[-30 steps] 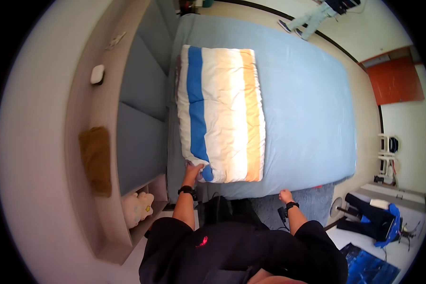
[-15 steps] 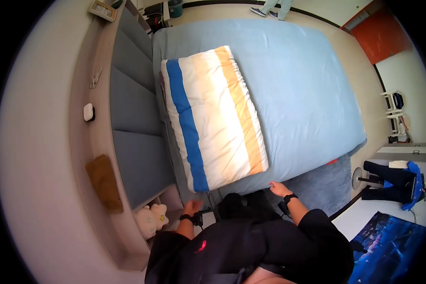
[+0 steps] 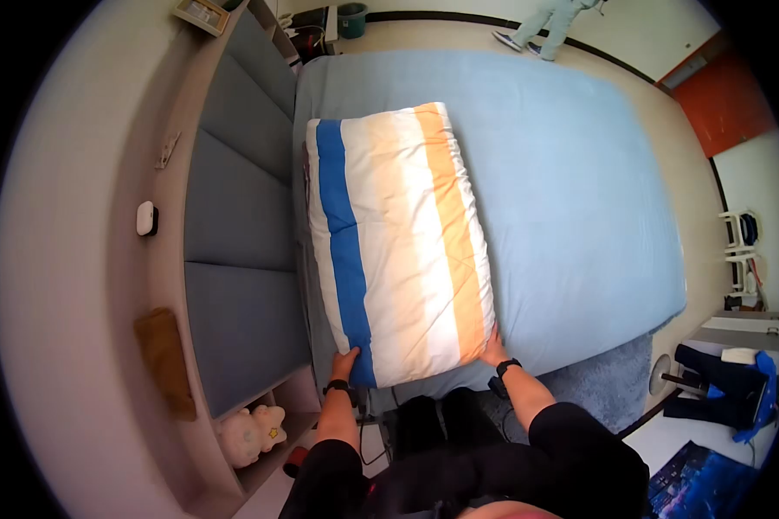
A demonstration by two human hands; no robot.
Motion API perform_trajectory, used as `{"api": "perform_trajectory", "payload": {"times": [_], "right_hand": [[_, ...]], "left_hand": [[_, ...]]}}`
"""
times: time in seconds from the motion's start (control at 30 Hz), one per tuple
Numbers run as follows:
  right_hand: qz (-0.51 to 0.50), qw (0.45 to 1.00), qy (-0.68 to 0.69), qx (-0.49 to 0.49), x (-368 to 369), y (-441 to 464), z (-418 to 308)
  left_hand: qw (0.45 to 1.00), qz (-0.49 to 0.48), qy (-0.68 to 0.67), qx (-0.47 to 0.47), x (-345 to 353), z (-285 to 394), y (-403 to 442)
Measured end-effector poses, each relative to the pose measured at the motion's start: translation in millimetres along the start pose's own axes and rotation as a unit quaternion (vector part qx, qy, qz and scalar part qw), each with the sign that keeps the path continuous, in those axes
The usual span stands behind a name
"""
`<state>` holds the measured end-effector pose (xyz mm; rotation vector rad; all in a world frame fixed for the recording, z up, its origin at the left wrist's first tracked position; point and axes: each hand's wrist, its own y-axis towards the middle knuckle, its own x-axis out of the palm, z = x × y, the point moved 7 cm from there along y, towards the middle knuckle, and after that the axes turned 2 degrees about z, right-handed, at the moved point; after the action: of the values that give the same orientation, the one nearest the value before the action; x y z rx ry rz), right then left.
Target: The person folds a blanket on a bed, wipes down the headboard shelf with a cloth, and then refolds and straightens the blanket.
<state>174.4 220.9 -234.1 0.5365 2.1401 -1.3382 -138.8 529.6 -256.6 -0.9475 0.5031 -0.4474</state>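
Head view: a folded, blue-white-orange striped fabric quilt is being touched by left hand and right hand; any grip, being partly hidden, cannot be told.

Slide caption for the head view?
Left hand and right hand touch near corners of a folded blue-white-orange striped fabric quilt on a blue bedsheet.

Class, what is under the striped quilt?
The striped quilt lies on the blue bed sheet, which shows around it. A dark sliver peeks out on the headboard side; whatever else lies beneath is covered.
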Motion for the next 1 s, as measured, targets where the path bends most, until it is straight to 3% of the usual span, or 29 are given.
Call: {"api": "perform_trajectory", "payload": {"times": [0.07,0.23,0.27,0.4,0.5,0.57,0.6,0.67,0.73,0.77,0.83,0.87,0.93,1.0], "right_hand": [[0.05,0.981,0.182,0.055,-2,38,2],[0.078,0.992,0.095,-0.014,-15,33,8],[0.068,0.995,0.064,-0.03,-25,26,3],[0.065,0.998,0.0,0.015,-45,-8,8],[0.063,0.998,-0.014,-0.01,-63,-38,-14],[0.113,0.981,0.135,-0.076,-73,-45,-15],[0.116,0.981,0.134,-0.083,-78,-47,-12],[0.086,0.913,0.379,-0.126,-86,-53,-3],[0.1,0.925,0.343,-0.128,-87,-64,2],[0.113,0.936,0.31,-0.123,-91,-64,-4],[0.049,0.955,0.292,0.027,-99,-80,-36],[-0.011,0.954,0.295,0.058,-72,-58,-14],[-0.002,0.988,0.15,-0.021,-49,-24,8],[-0.003,0.996,0.076,-0.052,-46,-15,3]], "left_hand": [[1.0,-0.007,-0.021,0.001,4,10,-8],[0.994,-0.077,-0.055,-0.059,12,12,-22],[0.999,-0.009,0.0,-0.045,11,18,-31],[1.0,0.015,-0.018,0.014,24,-20,-14],[0.991,-0.008,-0.137,0.005,28,-13,-39],[0.994,-0.049,-0.096,0.023,15,8,-61],[0.993,-0.066,-0.086,0.038,7,13,-65],[0.992,-0.058,-0.101,0.039,-4,25,-91],[0.983,-0.092,-0.156,0.013,0,35,-112],[0.981,-0.111,-0.142,0.075,-3,-3,-62],[0.978,-0.055,-0.085,0.181,3,16,-66],[0.978,-0.058,-0.09,0.181,4,5,-49],[0.987,0.009,0.103,0.123,0,-26,-7],[0.994,-0.019,0.046,0.099,4,-33,13]]}}
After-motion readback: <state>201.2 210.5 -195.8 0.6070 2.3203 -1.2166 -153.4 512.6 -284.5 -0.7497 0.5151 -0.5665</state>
